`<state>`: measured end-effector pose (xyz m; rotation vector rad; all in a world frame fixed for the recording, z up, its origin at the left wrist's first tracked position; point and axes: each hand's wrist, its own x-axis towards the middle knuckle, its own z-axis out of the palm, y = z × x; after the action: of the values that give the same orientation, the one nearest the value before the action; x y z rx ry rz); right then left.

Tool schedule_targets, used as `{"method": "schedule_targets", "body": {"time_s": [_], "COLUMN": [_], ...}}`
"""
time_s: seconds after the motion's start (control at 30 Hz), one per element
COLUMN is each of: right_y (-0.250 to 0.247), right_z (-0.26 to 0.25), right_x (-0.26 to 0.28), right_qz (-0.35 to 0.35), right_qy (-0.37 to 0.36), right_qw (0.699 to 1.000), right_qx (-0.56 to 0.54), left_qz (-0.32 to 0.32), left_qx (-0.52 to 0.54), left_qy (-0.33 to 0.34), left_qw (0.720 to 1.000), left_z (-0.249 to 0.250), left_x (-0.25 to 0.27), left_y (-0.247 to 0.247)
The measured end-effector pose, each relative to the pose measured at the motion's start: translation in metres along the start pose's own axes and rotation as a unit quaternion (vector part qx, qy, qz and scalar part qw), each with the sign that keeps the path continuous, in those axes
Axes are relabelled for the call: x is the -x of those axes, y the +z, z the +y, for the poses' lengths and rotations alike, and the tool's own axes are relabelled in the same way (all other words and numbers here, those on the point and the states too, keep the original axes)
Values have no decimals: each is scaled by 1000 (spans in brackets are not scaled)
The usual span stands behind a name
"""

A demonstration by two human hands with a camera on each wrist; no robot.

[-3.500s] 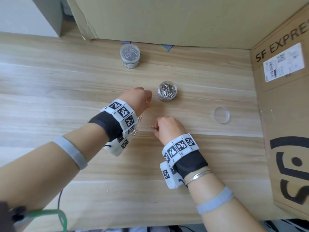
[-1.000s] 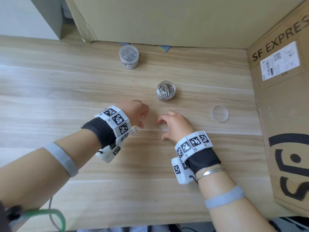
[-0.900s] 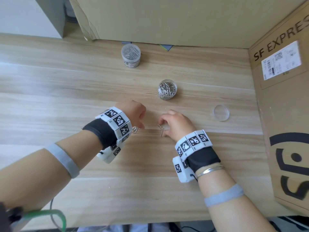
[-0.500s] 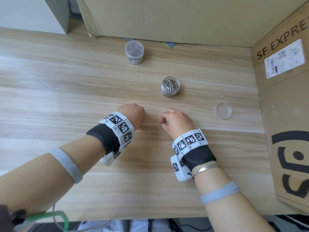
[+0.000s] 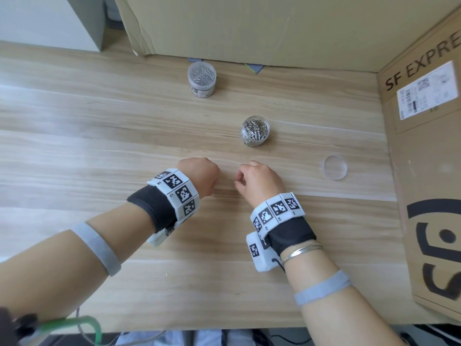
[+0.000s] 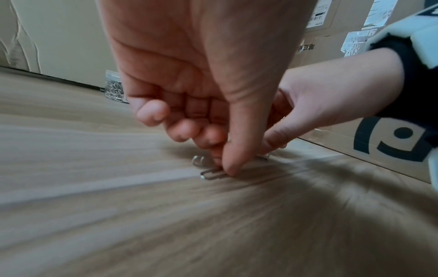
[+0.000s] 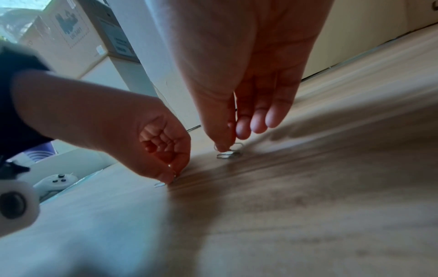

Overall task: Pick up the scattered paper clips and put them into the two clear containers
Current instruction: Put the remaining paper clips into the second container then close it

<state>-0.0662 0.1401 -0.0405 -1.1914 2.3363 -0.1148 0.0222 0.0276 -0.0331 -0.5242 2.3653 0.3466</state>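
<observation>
From the head view both hands sit mid-frame on the wooden table point(image 5: 99, 136); the left hand point(image 5: 199, 174) is curled knuckles-up, the right hand point(image 5: 259, 181) beside it with fingers bent down; an open clear container point(image 5: 255, 131) full of silver clips stands above them, a lidded one point(image 5: 201, 79) toward the upper middle, a loose round lid point(image 5: 335, 167) at right.

Left wrist view: thumb and forefinger pinch a thin silver wire paper clip point(image 6: 212, 174) lying flat at centre; a second clip point(image 6: 198, 160) lies just behind.

Right wrist view: thumb and forefinger close on a blurred silver clip point(image 7: 228, 154) at centre; the other fingers hang straight.
</observation>
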Motion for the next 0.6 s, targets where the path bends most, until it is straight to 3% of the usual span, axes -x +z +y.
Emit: {"method": "schedule_targets", "body": {"time_s": [0.37, 0.6], "right_y": [-1, 2], "right_z": [-7, -2], "right_x": [-11, -11], "right_qz": [-68, -57], "right_qy": [4, 1], "right_qw": [997, 998], "right_qx": [39, 40], "left_qz": [-38, -45], "left_qx": [11, 16], "left_qy": [9, 54], "left_qw": [999, 997], "left_z": [0, 0], "left_x": [-5, -10], "left_y": [-2, -1]}}
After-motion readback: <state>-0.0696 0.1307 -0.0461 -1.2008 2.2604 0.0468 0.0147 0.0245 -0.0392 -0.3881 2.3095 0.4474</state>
